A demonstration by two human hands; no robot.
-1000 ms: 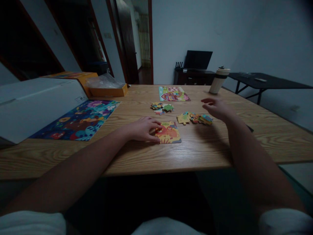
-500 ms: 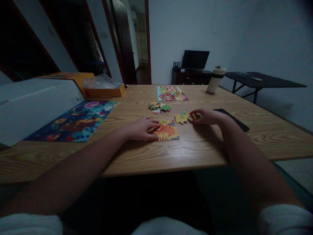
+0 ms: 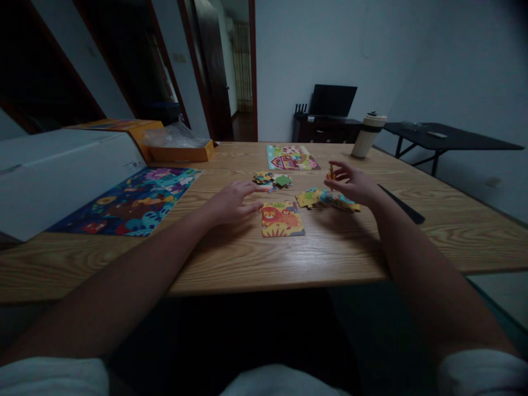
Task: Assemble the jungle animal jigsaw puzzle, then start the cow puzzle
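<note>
My right hand (image 3: 352,184) is raised over the table, pinching a small orange and yellow puzzle piece (image 3: 331,172) held on edge. Beneath it lies a loose cluster of yellow and blue puzzle pieces (image 3: 308,198). My left hand (image 3: 238,203) hovers with fingers apart beside a joined puzzle section (image 3: 282,220) showing an orange lion, and holds nothing. Just beyond its fingertips sits a small pile of puzzle pieces (image 3: 282,181), a green one on top.
A farm puzzle picture (image 3: 292,158) lies farther back. On the left are a dark blue puzzle picture (image 3: 132,201), a white box (image 3: 70,176) and an orange box (image 3: 181,152) with clear plastic. A tumbler (image 3: 365,137) and a black flat object (image 3: 400,203) are on the right.
My right hand has lifted a puzzle piece up from the cluster on the right, uncovering more pieces there. My left hand has come off the lion section and moved slightly up and left.
</note>
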